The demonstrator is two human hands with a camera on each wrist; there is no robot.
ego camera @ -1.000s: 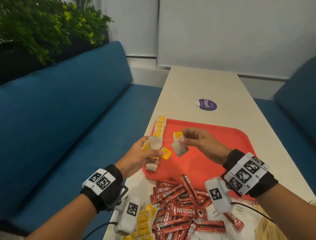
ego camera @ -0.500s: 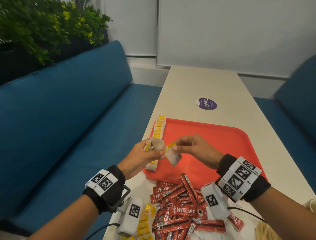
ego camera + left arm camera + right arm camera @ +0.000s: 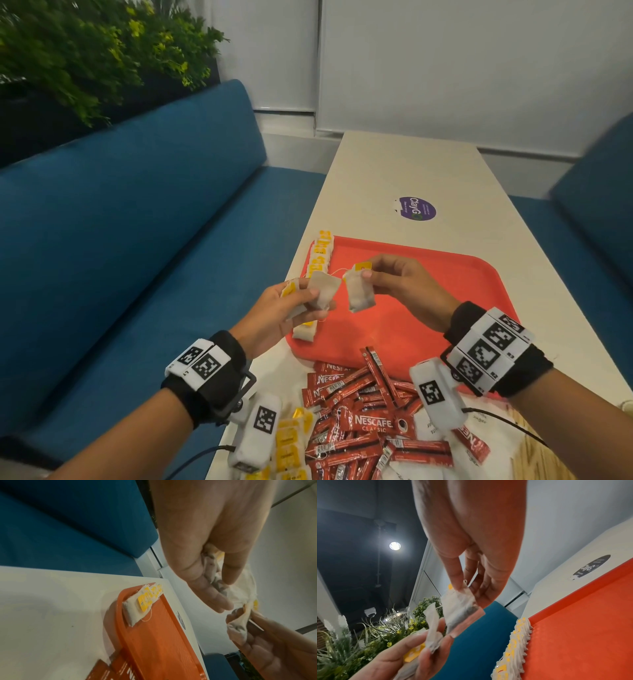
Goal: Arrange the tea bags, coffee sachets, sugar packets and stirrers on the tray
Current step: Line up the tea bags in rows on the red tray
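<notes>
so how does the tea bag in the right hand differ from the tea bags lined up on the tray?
The tea bag in the right hand hangs in the air, pinched at its top by the right hand; the row of tea bags lies along the tray's left edge. The held one is single; the row overlaps. A string links the held one to the left hand's bags. Both have yellow tags.
</notes>
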